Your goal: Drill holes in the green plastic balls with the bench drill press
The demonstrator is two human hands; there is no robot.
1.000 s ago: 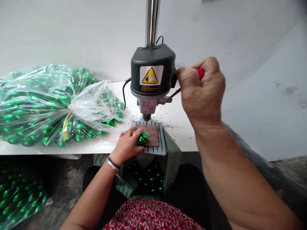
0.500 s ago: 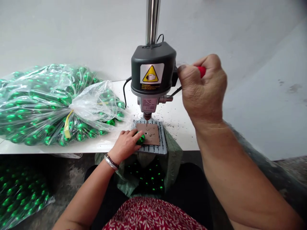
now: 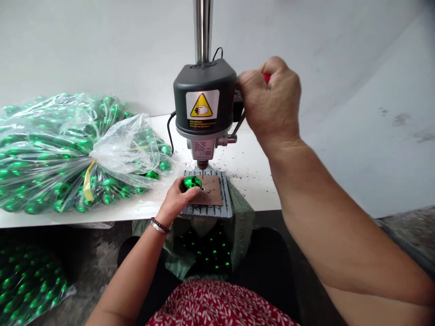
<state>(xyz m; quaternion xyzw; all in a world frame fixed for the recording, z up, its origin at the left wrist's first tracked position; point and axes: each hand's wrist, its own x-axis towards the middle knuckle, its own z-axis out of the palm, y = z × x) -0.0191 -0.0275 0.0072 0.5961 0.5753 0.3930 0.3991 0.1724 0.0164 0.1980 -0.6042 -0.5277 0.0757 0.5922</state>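
The ball (image 3: 192, 182) near the center shines like a green mirror, smooth and glossy, under a drill head (image 3: 205, 97) with a smooth, dark, satin housing and a polished metal column (image 3: 203, 31). At left, the bag (image 3: 118, 145) is clear, crinkled, glossy plastic; the worktop (image 3: 149, 209) looks smooth and white, the square plate (image 3: 211, 192) matt brown.

From here I see a small, plain workshop: a bench drill press (image 3: 205, 97) with a warning label, dark shavings scattered on a white table (image 3: 249, 181), a bulging plastic bag of shiny green balls (image 3: 44, 154), and stained bare walls.
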